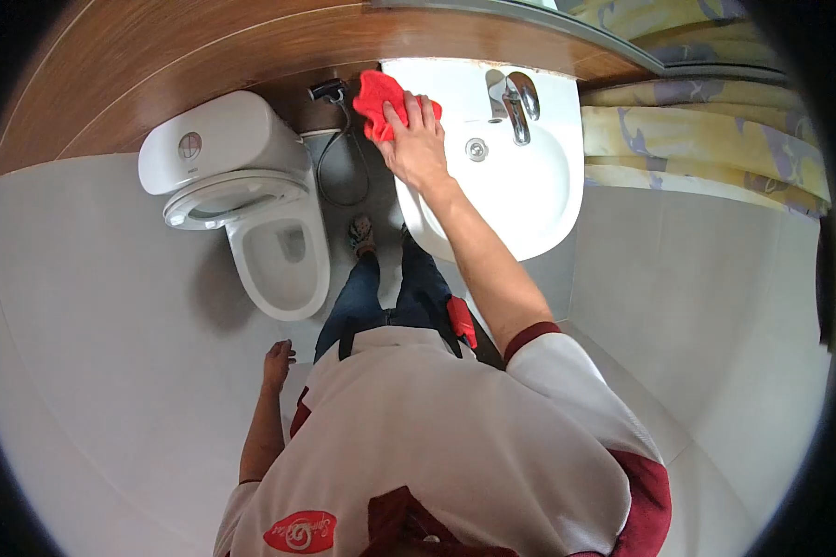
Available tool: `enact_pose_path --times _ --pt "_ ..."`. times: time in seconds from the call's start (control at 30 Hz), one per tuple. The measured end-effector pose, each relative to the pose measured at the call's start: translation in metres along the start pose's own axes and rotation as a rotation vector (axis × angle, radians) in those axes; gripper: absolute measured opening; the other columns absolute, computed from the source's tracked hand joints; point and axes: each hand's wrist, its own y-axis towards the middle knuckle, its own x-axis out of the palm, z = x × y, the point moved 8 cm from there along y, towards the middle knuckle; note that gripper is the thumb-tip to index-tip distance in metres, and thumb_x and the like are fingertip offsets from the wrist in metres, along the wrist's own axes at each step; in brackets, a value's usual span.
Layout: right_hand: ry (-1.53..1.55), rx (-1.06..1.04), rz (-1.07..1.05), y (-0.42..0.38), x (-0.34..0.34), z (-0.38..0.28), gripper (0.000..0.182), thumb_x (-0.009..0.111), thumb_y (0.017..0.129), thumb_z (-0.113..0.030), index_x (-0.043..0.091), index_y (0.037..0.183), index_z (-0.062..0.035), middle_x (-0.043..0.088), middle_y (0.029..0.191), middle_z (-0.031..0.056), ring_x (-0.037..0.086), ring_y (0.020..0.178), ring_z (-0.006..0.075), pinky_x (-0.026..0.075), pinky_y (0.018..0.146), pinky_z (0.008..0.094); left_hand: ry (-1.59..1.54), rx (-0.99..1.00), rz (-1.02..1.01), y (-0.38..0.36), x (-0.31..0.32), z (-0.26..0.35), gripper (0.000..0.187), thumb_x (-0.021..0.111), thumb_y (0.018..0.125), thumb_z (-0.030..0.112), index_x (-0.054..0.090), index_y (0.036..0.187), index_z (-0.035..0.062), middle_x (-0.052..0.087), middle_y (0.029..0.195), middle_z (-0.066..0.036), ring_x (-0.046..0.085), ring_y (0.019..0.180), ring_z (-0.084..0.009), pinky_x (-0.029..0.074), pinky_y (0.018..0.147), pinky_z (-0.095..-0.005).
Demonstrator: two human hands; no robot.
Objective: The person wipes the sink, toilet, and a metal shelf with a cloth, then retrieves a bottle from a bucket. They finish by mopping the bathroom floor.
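My right hand (416, 148) reaches forward over the left side of the white washbasin (553, 227). Its fingers grip a bunched red cloth (377, 97), which lies against the basin's left rim near the back corner. To the right of the cloth are the round drain (476, 149) and the chrome faucet (518, 102). My left hand (279, 362) hangs low at my side, below the toilet (283, 269), with nothing visible in it. Its fingers are loosely bent and apart.
A black-headed spray hose (330, 90) hangs between toilet and basin. The toilet lid (228, 200) is raised. A patterned curtain (697, 139) hangs right of the basin, and a mirror edge (659, 65) runs along the back wall. A red item (462, 320) hangs at my right hip.
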Motion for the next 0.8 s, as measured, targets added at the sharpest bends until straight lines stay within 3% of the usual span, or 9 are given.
enact_pose_path --times 0.2,0.23,0.3,0.4,0.5,0.57,0.63,0.67,0.8 --pt "0.214 -0.046 -0.077 -0.102 -0.005 -0.011 0.062 0.070 0.069 -0.004 0.056 0.130 -0.0069 0.043 0.140 0.0248 0.038 0.134 0.0471 0.041 0.108 0.0526 -0.067 0.004 -0.026 0.001 0.006 -0.013 0.051 0.056 0.096 0.047 0.062 0.118 0.0024 0.070 0.097 -0.013 0.067 0.080 -0.0206 0.048 0.064 -0.0315" --pt "0.152 -0.105 -0.066 -0.134 -0.001 -0.012 0.058 0.072 0.069 -0.010 0.060 0.126 -0.0071 0.044 0.141 0.0239 0.038 0.136 0.0446 0.047 0.100 0.0488 -0.083 -0.004 -0.038 0.001 0.009 -0.016 0.050 0.055 0.096 0.047 0.062 0.118 0.0024 0.070 0.097 -0.013 0.067 0.080 -0.0209 0.048 0.064 -0.0317" --pt "0.185 -0.157 -0.116 -0.178 -0.006 -0.020 0.052 0.075 0.066 -0.014 0.063 0.116 -0.0086 0.044 0.143 0.0189 0.039 0.136 0.0420 0.044 0.103 0.0513 -0.084 -0.025 -0.058 -0.001 0.019 -0.029 0.049 0.055 0.096 0.046 0.062 0.117 0.0024 0.070 0.097 -0.013 0.067 0.080 -0.0211 0.048 0.063 -0.0320" --pt "0.173 -0.231 -0.221 -0.159 -0.008 -0.022 0.050 0.075 0.065 -0.015 0.062 0.113 -0.0092 0.045 0.144 0.0169 0.039 0.137 0.0406 0.042 0.104 0.0527 -0.031 -0.028 -0.072 0.001 0.025 -0.041 0.048 0.056 0.095 0.044 0.062 0.117 0.0027 0.070 0.097 -0.013 0.067 0.079 -0.0213 0.048 0.062 -0.0322" --pt "0.146 -0.251 -0.111 -0.084 0.013 0.002 0.044 0.074 0.069 -0.015 0.061 0.111 -0.0087 0.046 0.143 0.0182 0.040 0.136 0.0397 0.041 0.105 0.0512 0.020 -0.063 -0.048 -0.002 0.021 -0.031 0.047 0.058 0.095 0.043 0.062 0.121 0.0040 0.070 0.097 -0.011 0.066 0.078 -0.0201 0.047 0.063 -0.0313" --pt "0.173 -0.154 0.104 -0.013 0.009 0.034 0.031 0.069 0.075 -0.013 0.061 0.104 -0.0069 0.053 0.135 0.0202 0.048 0.127 0.0399 0.041 0.102 0.0515 -0.071 -0.062 -0.005 -0.008 0.013 -0.022 0.047 0.057 0.095 0.043 0.062 0.121 0.0046 0.070 0.097 -0.011 0.066 0.078 -0.0189 0.047 0.063 -0.0314" --pt "0.046 0.037 0.150 0.041 -0.001 0.069 0.033 0.068 0.076 -0.017 0.064 0.108 -0.0078 0.055 0.132 0.0205 0.050 0.125 0.0408 0.040 0.101 0.0515 -0.118 -0.050 0.031 -0.015 0.004 -0.015 0.047 0.057 0.095 0.044 0.062 0.122 0.0053 0.070 0.097 -0.010 0.066 0.078 -0.0177 0.047 0.063 -0.0318" --pt "0.086 0.078 0.271 0.053 -0.009 0.074 0.036 0.068 0.076 -0.017 0.064 0.111 -0.0083 0.055 0.133 0.0208 0.047 0.128 0.0404 0.039 0.103 0.0532 -0.124 -0.043 0.046 -0.022 0.003 -0.012 0.047 0.056 0.096 0.044 0.062 0.122 0.0056 0.070 0.097 -0.010 0.066 0.078 -0.0172 0.047 0.063 -0.0320" --pt "0.046 0.010 0.106 0.006 0.010 0.030 0.044 0.071 0.072 -0.016 0.063 0.115 -0.0100 0.048 0.141 0.0197 0.041 0.134 0.0404 0.036 0.106 0.0563 -0.124 -0.141 0.039 -0.037 0.014 -0.033 0.047 0.056 0.096 0.044 0.062 0.121 0.0049 0.070 0.097 -0.010 0.066 0.078 -0.0182 0.047 0.064 -0.0327"
